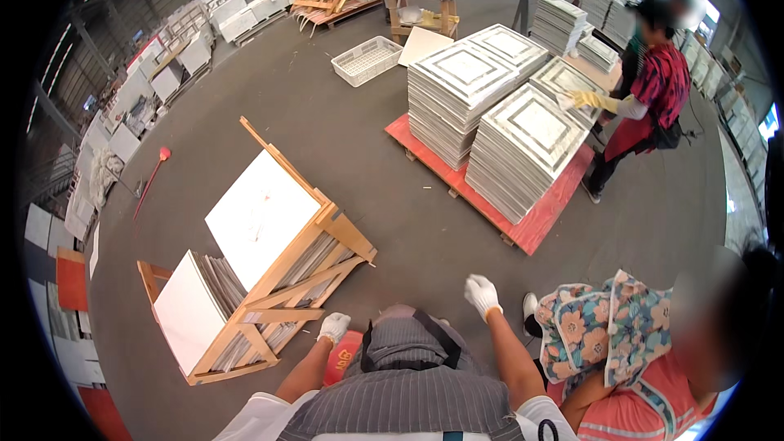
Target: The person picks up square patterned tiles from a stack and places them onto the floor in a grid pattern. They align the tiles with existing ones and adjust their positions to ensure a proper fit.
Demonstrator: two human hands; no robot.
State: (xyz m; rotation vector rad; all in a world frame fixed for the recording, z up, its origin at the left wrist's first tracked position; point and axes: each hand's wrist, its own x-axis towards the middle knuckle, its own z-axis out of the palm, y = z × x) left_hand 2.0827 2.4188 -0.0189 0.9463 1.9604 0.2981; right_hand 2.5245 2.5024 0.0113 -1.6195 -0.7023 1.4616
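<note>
It's a workshop — tiles (531, 132) stacked (red pallet (542, 229)).

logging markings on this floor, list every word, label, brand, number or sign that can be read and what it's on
Red object beside the left hand: yellow characters, not copied out here.
White slab on the wooden frame: faint marks, too blurred to read.

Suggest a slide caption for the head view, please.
Gloved left hand near a wooden rack, gloved right hand nearer tile stacks on a red pallet.
</note>
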